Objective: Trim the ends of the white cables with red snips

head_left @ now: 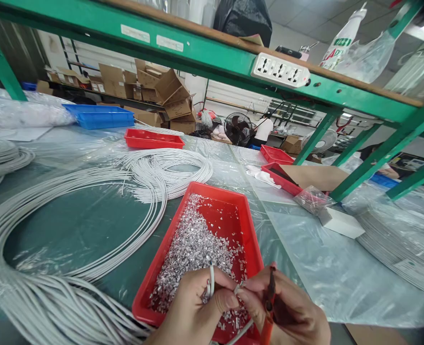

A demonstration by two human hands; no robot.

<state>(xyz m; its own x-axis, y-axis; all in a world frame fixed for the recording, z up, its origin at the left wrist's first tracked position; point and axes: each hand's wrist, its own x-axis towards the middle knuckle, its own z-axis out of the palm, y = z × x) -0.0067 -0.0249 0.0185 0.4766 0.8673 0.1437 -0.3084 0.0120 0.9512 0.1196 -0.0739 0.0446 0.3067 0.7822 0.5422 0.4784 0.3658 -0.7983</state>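
My left hand (pixel 197 304) is closed on a white cable (pixel 212 278), whose dark-tipped end sticks up by the fingers. My right hand (pixel 293 306) keeps a pair of pliers (pixel 269 304) with orange handles against its palm. Its thumb and index finger meet the left fingertips at a small light piece (pixel 238 287), too small to make out. Both hands are over the near end of a red tray (pixel 252 225). Inside the tray lies a heap of small shiny metal pieces (pixel 194 239), thickest on the left side.
Large coils of white cable (pixel 154 187) spread over the left of the plastic-covered table. Behind them stand a small red tray (pixel 154 139) and a blue tray (pixel 100 116). A green shelf frame (pixel 212 45) with a power strip (pixel 280 70) crosses overhead. A white box (pixel 341 222) lies right.
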